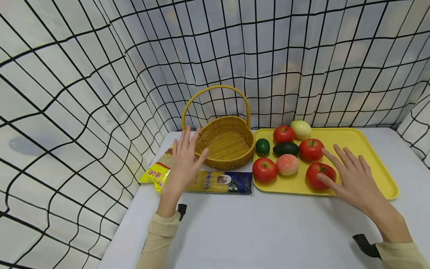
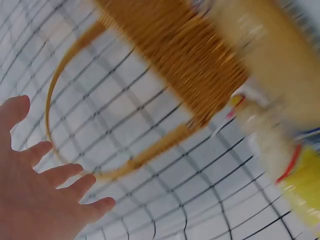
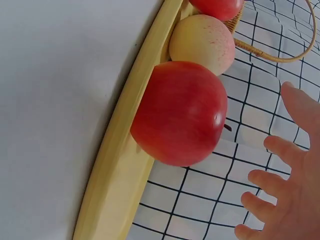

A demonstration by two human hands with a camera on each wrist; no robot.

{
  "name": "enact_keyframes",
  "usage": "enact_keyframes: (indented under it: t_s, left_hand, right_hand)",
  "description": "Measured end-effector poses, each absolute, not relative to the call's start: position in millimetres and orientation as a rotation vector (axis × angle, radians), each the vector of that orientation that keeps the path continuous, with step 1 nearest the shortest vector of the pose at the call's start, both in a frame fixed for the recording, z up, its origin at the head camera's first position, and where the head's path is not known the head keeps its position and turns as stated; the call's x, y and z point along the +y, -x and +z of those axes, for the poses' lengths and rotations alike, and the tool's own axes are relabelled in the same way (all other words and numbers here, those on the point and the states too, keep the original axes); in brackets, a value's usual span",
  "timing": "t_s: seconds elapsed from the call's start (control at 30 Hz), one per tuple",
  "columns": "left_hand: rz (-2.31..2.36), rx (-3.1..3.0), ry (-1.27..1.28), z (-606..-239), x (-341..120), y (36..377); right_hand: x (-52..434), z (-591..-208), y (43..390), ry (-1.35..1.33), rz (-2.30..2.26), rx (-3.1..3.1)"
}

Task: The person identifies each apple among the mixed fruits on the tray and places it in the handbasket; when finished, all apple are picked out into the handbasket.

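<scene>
My left hand is held with fingers spread, overlapping a yellow snack-like bag and a pack of spaghetti in the head view. Just beyond it stands a wicker basket with a tall handle. In the left wrist view the basket is blurred, apart from the fingers. My right hand, fingers extended, hovers over the front right of a yellow tray. Nearest its thumb lies a red apple; the right wrist view shows this apple apart from the fingers. Neither hand holds anything.
Also on the tray are several more red apples, a peach, a dark green oval fruit, a rounder green one and a pale yellow-green one. Black netting encloses the white table behind and at the sides.
</scene>
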State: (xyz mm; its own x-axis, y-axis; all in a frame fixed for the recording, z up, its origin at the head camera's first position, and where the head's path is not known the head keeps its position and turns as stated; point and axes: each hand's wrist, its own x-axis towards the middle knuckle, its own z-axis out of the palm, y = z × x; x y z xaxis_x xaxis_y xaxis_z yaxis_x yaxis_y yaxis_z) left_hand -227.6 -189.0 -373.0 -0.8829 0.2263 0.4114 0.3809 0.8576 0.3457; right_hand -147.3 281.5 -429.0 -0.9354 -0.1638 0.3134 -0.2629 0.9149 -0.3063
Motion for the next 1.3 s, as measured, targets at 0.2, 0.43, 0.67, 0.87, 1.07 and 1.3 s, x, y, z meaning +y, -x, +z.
enact_keyframes:
  t_s: [0.2,0.43,0.67,0.87,1.07,1.3]
  left_hand:
    - [-0.839,-2.466,0.454,-344,-195,248]
    - [-1.085,-2.372,0.375,-340,-204,269]
    - [-1.126,-2.360,0.366,-345,-211,282]
    - [-1.167,-2.479,0.353,-354,-211,289]
    - [-1.198,-2.528,0.345,-360,-207,285]
    - [-1.170,-2.539,0.383,-363,-202,284]
  right_hand:
    - [279,-432,151,-0.326,0.524,-2.804]
    - [271,-438,149,-0.343,0.556,-2.816]
    - [269,-441,151,-0.328,0.568,-2.828]
    - [273,-441,153,-0.329,0.576,-2.829]
    - [271,-429,170,-0.384,0.536,-2.863]
    - [267,-416,186,-0.373,0.537,-3.007]
